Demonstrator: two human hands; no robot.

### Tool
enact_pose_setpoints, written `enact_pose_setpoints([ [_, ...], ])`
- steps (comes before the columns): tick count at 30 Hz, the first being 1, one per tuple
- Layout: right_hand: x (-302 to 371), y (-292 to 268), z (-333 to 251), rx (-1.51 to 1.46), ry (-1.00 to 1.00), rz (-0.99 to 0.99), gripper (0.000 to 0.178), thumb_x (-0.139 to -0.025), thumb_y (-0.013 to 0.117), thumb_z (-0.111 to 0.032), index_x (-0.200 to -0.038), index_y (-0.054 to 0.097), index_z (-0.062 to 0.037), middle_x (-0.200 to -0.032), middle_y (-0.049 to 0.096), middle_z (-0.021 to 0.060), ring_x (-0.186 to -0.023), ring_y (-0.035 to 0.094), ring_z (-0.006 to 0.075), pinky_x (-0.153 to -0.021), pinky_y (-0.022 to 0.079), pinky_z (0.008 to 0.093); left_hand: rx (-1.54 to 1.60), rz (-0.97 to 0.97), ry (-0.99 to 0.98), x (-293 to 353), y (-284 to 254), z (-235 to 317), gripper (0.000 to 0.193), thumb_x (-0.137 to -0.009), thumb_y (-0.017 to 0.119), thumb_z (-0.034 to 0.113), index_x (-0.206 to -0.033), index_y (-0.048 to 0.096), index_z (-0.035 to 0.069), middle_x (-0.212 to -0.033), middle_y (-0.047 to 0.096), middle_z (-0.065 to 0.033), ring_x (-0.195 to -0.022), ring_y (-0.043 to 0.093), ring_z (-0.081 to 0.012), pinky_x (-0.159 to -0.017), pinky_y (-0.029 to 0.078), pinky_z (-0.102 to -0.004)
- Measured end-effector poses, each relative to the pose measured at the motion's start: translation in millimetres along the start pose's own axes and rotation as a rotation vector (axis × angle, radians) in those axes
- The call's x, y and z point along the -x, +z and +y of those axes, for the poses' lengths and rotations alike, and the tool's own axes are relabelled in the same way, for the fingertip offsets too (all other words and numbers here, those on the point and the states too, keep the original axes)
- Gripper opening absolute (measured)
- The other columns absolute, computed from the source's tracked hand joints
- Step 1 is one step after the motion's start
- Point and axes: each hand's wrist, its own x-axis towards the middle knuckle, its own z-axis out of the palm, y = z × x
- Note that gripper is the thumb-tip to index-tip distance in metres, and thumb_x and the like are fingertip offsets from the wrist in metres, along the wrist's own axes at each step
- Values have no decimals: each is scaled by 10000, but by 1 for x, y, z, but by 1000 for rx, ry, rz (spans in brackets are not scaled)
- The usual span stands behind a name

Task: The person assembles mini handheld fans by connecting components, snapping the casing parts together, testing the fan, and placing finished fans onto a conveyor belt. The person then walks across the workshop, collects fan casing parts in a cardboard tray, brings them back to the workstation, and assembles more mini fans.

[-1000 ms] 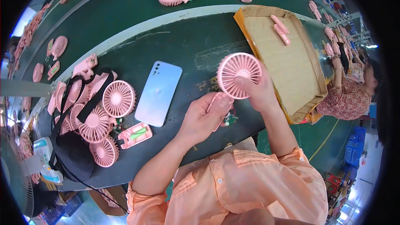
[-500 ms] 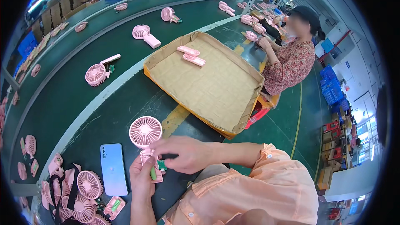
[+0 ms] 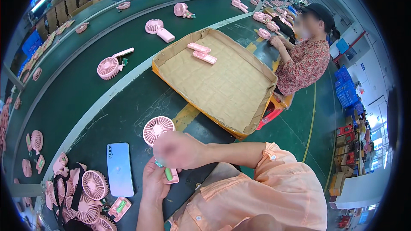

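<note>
A pink handheld fan (image 3: 158,129) lies in front of me with its round grille away from me and its handle opened up. My left hand (image 3: 154,179) is closed around that handle. Inside the handle shell sits a green cylindrical battery (image 3: 168,174), and a small green circuit board (image 3: 159,163) shows at my left fingertips. Over the fan's neck, my right hand (image 3: 182,150) is curled closed and smeared by motion; whatever its fingers grip is hidden. To the left of my hands lies a light blue phone (image 3: 120,169).
A cardboard-lined tray (image 3: 214,85) holds pink handle shells (image 3: 202,53). Fan parts with black straps pile up at lower left (image 3: 87,205). Beyond a pale rail, a curved green conveyor (image 3: 137,70) carries more fans. A co-worker (image 3: 306,55) handles a fan at the right.
My right hand has turned and shifted down over the fan's neck, hiding the dark object seen in it before. The circuit board now shows at my left fingertips. The whole view has shifted slightly.
</note>
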Motion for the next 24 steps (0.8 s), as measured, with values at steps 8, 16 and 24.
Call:
enact_pose_setpoints([
  [8,3,6,-2,378,-129,41,137,-674,710,52,-786,641,13,-849,654,109,-780,657,258,-630,560,314,-58,64,111,6,-3,-7,276,-957,421,40,-1231,446,27,-1051,588,-81,-913,610,-154,-782,532,-304],
  [16,3,18,-10,459,-171,-31,118,-654,640,105,-646,561,18,-837,612,113,-751,618,253,-587,516,323,-72,112,234,16,-13,-5,199,-977,413,79,-1157,469,17,-1017,583,-68,-885,606,-132,-790,518,-279],
  [24,6,24,-20,447,-40,-42,124,-635,596,130,-611,551,17,-798,591,106,-697,587,237,-561,491,311,-89,28,100,23,-21,-1,265,-916,429,35,-1163,518,5,-968,608,-39,-840,592,-90,-731,496,-238],
])
